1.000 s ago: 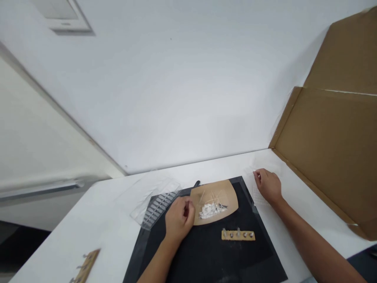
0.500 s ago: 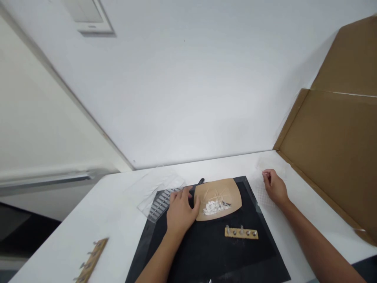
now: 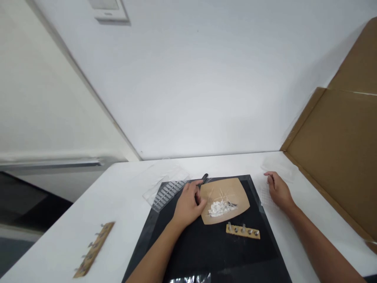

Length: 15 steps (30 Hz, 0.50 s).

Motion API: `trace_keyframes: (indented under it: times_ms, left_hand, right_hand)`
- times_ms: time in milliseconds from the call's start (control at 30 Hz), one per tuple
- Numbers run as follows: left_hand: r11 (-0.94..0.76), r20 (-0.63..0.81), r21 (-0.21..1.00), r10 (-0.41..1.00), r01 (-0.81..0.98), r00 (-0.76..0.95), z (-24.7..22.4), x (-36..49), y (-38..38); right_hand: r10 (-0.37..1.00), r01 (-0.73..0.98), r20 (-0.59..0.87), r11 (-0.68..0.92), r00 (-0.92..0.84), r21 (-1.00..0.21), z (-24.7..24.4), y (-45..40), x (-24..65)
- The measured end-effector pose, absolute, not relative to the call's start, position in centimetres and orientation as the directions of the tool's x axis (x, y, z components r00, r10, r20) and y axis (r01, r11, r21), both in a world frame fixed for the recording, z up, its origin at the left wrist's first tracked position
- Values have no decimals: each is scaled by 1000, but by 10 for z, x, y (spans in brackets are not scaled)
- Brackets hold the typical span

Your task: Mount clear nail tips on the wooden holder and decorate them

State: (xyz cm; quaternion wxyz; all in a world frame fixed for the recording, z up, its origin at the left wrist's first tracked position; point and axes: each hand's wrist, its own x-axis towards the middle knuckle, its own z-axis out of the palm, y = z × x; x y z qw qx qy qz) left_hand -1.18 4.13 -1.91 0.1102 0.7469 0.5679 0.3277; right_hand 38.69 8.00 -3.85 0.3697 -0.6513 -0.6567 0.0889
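From where I stand, the left hand [image 3: 188, 204] curves at the left edge of a smooth tan paper tray [image 3: 243, 196], thumb overlapping its rim; the fingers are bent and narrowly parted, and I can't tell whether they grip it. The tray sits on the far part of a flat black mat [image 3: 206, 251], bearing crumbly white bits [image 3: 218, 208] and thin, straw-like sticks. Nearer lies a narrow wooden strip [image 3: 243, 231] studded with shiny metal pegs. At right, the right hand [image 3: 279, 192] is loosely curled beside clear, grid-textured plastic [image 3: 266, 195]; whether it holds anything I can't tell. Ribbed, see-through plastic [image 3: 168, 193] lies far left.
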Motion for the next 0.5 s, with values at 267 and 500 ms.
trace_keyframes:
  times_ms: [267, 500]
  left_hand:
    - [-401, 333, 539, 909, 741, 251, -11, -14, 36]
    - [-385, 327, 482, 912, 787, 246, -10, -12, 35]
  right_hand:
    - [926, 790, 346, 94, 155, -606, -43, 79, 388]
    - [903, 806, 376, 58, 210, -590, -44, 82, 392]
